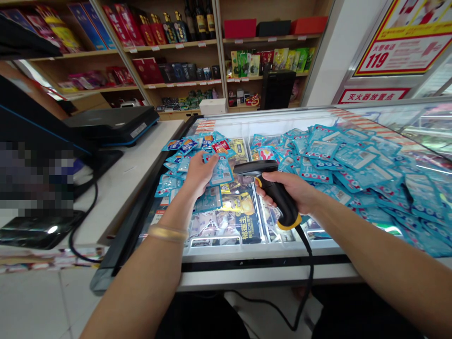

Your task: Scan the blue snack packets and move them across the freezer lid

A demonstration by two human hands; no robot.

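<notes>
My right hand (294, 190) is wrapped round the handle of a black and yellow barcode scanner (282, 200), whose head points left towards the packets. Its cable hangs down in front of the freezer. My left hand (199, 172), with a gold bangle on the wrist, grips a light-blue snack packet (222, 172) between thumb and fingers. The fingers are partly hidden. More blue packets (171, 181) lie loosely around that hand, on the glass top. A far larger heap of the same blue packets (356, 155) spreads over the glass to the right of the scanner.
The chest freezer (282, 278) shows wrapped goods in wire baskets beneath its glass. On the left, a counter (132, 169) carries a black scale (113, 123), a screen and a phone (38, 230). Stocked shelves (173, 47) stand behind. A cable (303, 306) loops below the front edge.
</notes>
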